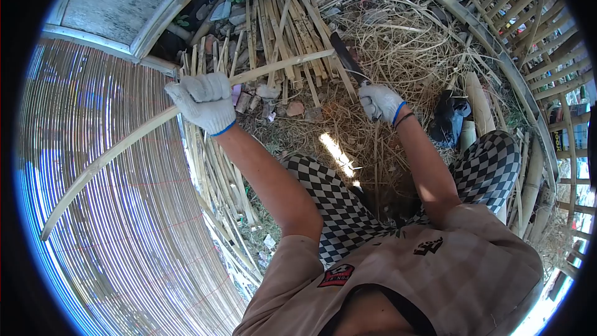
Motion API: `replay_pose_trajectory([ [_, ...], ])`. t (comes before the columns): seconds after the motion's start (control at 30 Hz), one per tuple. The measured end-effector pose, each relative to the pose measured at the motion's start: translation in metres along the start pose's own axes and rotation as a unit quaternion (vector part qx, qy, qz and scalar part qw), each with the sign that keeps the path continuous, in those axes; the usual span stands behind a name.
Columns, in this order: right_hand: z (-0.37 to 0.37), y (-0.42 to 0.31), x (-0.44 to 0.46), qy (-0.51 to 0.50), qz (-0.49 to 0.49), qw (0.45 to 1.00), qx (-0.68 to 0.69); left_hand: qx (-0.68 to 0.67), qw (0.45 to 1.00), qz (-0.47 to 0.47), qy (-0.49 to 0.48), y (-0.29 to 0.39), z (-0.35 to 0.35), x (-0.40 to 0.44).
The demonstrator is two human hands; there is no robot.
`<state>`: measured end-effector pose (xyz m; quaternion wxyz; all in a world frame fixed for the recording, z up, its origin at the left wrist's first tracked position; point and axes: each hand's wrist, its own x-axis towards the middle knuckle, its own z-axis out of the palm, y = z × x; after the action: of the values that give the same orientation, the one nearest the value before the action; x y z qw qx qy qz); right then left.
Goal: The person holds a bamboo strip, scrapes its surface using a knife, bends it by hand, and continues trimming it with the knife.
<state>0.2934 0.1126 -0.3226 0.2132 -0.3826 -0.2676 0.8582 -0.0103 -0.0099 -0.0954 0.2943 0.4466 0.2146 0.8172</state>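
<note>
My left hand [203, 101], in a white knit glove with a blue cuff, is closed around a long bamboo strip [118, 152]. The strip runs from the lower left, through my fist, to the middle of the view. In my right hand [379, 101], gloved the same way, is the handle of a machete [347, 57] with a dark blade pointing up and left. The strip's far end lies at the blade, apparently touching it. My right fingers hide most of the handle.
Split bamboo strips [277, 18] lie piled ahead, and more strips [214, 155] lie at left by a slatted bamboo screen [106, 211]. Thin shavings [410, 50] cover the ground at right. A black plastic bag [449, 115] sits near my knee, beside a bamboo lattice [547, 31].
</note>
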Motion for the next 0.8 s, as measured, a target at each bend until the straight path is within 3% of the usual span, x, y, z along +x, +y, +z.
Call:
replay_pose_trajectory([
  [0.13, 0.043, -0.001, -0.040, -0.087, -0.024, 0.996, -0.024, -0.004, 0.999, 0.009, 0.030, -0.003, 0.006, 0.002],
  [0.2, 0.041, 0.011, -0.032, -0.268, 0.023, 0.956, 0.118, 0.012, 1.000, 0.017, 0.018, -0.002, 0.003, 0.005],
  [0.23, 0.046, 0.020, -0.030, -0.182, -0.046, 0.982, -0.007, 0.021, 0.999, 0.022, 0.013, -0.001, 0.001, 0.003],
  [0.33, 0.041, 0.022, -0.023, -0.112, 0.040, 0.976, 0.182, 0.015, 0.999, 0.019, 0.032, 0.000, -0.001, 0.001],
  [0.37, 0.038, 0.022, -0.015, -0.159, -0.035, 0.986, 0.030, 0.013, 0.998, 0.017, 0.053, 0.000, 0.000, 0.001],
  [0.47, 0.053, 0.024, -0.012, -0.156, -0.021, 0.987, 0.025, 0.024, 0.996, 0.019, 0.080, 0.003, 0.008, 0.001],
  [0.5, 0.078, 0.006, -0.039, -0.169, 0.030, 0.985, 0.005, 0.035, 0.997, 0.025, 0.067, 0.005, 0.007, 0.002],
  [0.63, 0.082, 0.013, -0.030, -0.175, 0.002, 0.985, -0.004, 0.042, 0.997, 0.025, 0.066, 0.004, 0.003, -0.003],
  [0.73, 0.095, 0.011, -0.029, -0.082, 0.036, 0.988, 0.129, 0.036, 0.994, 0.024, 0.099, 0.004, 0.006, -0.003],
  [0.8, 0.104, 0.012, -0.037, -0.119, 0.033, 0.992, 0.035, 0.032, 0.995, 0.024, 0.094, 0.004, 0.007, 0.001],
])
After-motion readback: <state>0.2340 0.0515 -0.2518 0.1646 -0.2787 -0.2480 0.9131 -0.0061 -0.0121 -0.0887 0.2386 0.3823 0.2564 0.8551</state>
